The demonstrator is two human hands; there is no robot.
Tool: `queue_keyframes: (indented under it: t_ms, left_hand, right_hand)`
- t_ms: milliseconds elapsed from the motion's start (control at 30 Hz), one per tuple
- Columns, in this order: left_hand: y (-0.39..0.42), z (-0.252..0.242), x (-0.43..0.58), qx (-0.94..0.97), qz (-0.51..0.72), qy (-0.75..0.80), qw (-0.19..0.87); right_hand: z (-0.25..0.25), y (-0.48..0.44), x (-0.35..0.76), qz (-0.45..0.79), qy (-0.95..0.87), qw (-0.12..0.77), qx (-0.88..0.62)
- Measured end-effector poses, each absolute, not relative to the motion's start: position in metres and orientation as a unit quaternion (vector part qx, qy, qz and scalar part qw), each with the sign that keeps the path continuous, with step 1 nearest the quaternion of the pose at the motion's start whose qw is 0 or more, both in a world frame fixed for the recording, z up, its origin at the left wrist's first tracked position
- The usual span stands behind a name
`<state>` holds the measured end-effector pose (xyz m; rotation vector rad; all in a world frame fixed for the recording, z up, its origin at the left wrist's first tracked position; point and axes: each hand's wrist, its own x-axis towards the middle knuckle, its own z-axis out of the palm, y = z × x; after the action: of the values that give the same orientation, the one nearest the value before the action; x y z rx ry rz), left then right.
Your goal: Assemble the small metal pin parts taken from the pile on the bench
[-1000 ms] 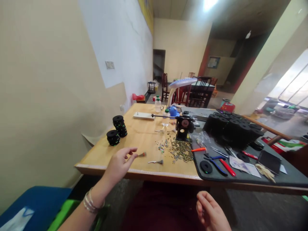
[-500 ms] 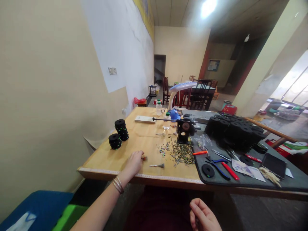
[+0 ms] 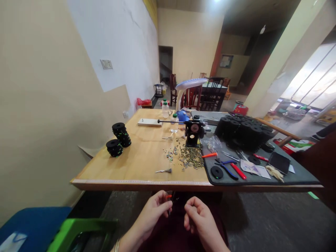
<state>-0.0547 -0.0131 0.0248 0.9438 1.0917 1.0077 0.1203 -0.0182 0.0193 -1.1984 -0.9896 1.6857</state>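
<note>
Far left on your wooden table (image 3: 136, 164) stand two stacks of black spools (image 3: 118, 138) with green flecks. Below the table edge, over your lap, your left hand (image 3: 153, 210) pinches a small tool with a red tip (image 3: 168, 197) between thumb and fingertips, well clear of the tabletop. Your right hand (image 3: 199, 218) sits just beside it, fingers curled inward (whether it grips anything, you cannot tell). On the table above them lies a small metal tool (image 3: 163, 171), next to a scatter of beads (image 3: 187, 158) before a black winding device (image 3: 193, 132). Further right, a dark mat (image 3: 262, 177) carries blue-handled pliers (image 3: 226, 167) and massed black spools (image 3: 243, 131).
</note>
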Motion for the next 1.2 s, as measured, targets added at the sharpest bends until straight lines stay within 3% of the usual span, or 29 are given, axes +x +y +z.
queue_keyframes:
  t_ms: [1200]
  left_hand:
    - [-0.018, 0.010, -0.018, 0.436, 0.387, 0.428, 0.691]
  right_hand:
    - [0.008, -0.017, 0.120, 0.629, -0.425, 0.402, -0.512]
